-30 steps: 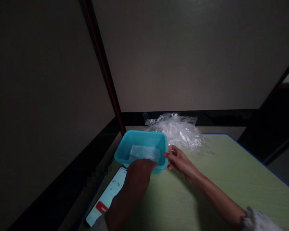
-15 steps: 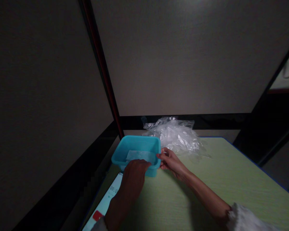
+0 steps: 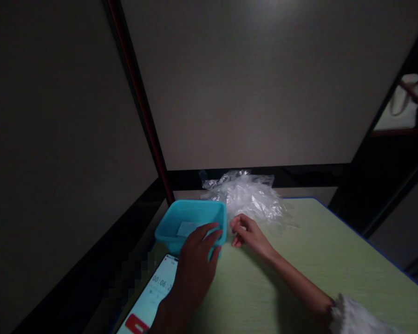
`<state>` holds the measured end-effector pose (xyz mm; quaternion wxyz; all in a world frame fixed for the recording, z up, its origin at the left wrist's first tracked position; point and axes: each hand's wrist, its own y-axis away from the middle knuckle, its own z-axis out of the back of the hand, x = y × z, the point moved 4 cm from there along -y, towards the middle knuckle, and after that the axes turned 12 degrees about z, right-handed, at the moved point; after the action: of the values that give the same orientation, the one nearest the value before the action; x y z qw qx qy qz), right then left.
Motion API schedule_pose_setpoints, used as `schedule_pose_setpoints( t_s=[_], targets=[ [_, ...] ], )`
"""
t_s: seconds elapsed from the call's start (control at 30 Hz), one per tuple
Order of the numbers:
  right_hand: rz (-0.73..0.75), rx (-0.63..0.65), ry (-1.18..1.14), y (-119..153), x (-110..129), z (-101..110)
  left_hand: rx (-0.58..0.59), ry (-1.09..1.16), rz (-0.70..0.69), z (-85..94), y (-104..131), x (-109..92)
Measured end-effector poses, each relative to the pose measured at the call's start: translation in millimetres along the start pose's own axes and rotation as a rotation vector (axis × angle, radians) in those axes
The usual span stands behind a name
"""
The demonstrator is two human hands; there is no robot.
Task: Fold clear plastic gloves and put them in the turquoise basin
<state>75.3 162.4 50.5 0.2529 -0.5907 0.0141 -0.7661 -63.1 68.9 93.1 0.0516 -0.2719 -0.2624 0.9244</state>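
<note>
A turquoise plastic basin [image 3: 191, 209] stands at the table's left back corner, with a pale flat item [image 3: 187, 228] lying inside it. My left hand [image 3: 198, 260] is over the basin's near right edge, its fingers spread and nothing visible in them; it hides part of the rim. Just right of the basin, apart from it, is my right hand [image 3: 251, 236], its fingers curled with thumb and fingertips close together. Whether something small is between them cannot be made out. Behind my right hand lies a heap of clear plastic bags [image 3: 251, 197].
A phone [image 3: 153, 292] showing a running timer lies left of my left forearm. The green table [image 3: 320, 246] has a blue edge. Dark-framed panels [image 3: 244, 93] rise behind and to the left. A white bag [image 3: 402, 102] sits on a shelf at the right.
My left hand's fingers have spread and moved off the basin's rim. My right hand has come away from the basin's right side. The view has shifted slightly.
</note>
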Motion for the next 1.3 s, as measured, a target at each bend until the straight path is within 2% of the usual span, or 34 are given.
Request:
schedule_pose_setpoints(
  t_s=[0.07, 0.13, 0.2, 0.3, 0.4, 0.5, 0.6, 0.87, 1.13, 1.23, 1.3],
  targets=[
    [0.082, -0.051, 0.216, 4.3, -4.8, 15.9, -0.098, 0.149, -0.052, -2.2, 4.6, -24.3],
    [0.151, -0.085, 0.433, 9.3, -9.5, 28.3, -0.089, 0.278, -0.06, -14.9, 10.1, -42.7],
    [0.192, -0.083, 0.624, 13.2, -15.6, 34.2, -0.033, 0.391, 0.0, -34.5, 14.4, -50.8],
    [0.216, -0.042, 0.849, 15.6, -26.6, 33.8, 0.096, 0.529, 0.118, -67.6, 17.0, -48.2],
    [0.217, 0.004, 1.003, 15.7, -34.8, 31.0, 0.191, 0.693, 0.28, -93.9, 14.4, -35.6],
    [0.218, 0.033, 1.104, 17.6, -34.9, 30.9, 0.273, 0.805, 0.392, -111.5, 10.3, -25.0],
    [0.236, 0.062, 1.163, 23.9, -28.5, 32.3, 0.338, 0.844, 0.427, -121.4, 8.2, -19.6],
    [0.347, 0.194, 1.148, 56.2, -13.3, 34.3, 0.423, 1.034, 0.501, -129.7, 6.5, -12.0],
    [0.532, 0.283, 0.928, 81.0, 3.3, 27.8, 0.394, 1.23, 0.537, -131.1, 5.9, -10.3],
    [0.483, 0.216, 0.722, 79.2, 0.2, 34.8, 0.393, 1.267, 0.551, -128.9, 7.2, -11.1],
    [0.429, 0.068, 0.566, 73.3, -2.0, 48.9, 0.409, 1.285, 0.554, -126.9, 8.3, -12.4]
  ],
)
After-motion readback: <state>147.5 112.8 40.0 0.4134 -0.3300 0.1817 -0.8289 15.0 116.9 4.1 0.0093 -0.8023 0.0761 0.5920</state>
